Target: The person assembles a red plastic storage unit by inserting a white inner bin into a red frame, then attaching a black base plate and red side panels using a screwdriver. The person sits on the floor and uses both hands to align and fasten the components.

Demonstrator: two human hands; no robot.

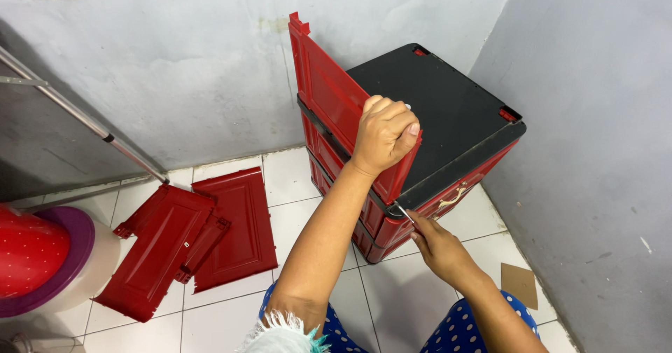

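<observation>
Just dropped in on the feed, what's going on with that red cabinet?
A person is working on a red cabinet with a black top in a tiled corner. The left hand grips the top edge of an upright red panel at the cabinet's side. The right hand holds a small metal tool at the front corner. More red panels lie on the floor.

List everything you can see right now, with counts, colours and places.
Cabinet: one, red with black top, in the corner on the floor.
Upright panel: one, red, standing on the cabinet's left edge.
Loose panels: at least two, red, overlapping on the white floor tiles, left.
Metal pole: one, silver, leaning against the left wall.
Cardboard piece: one, brown, on the floor, right.
Tub: one, white, purple ring, red dotted lid, far left.
Left hand: gripping the upright panel's top.
Right hand: holding a thin tool at the cabinet's front corner.
</observation>
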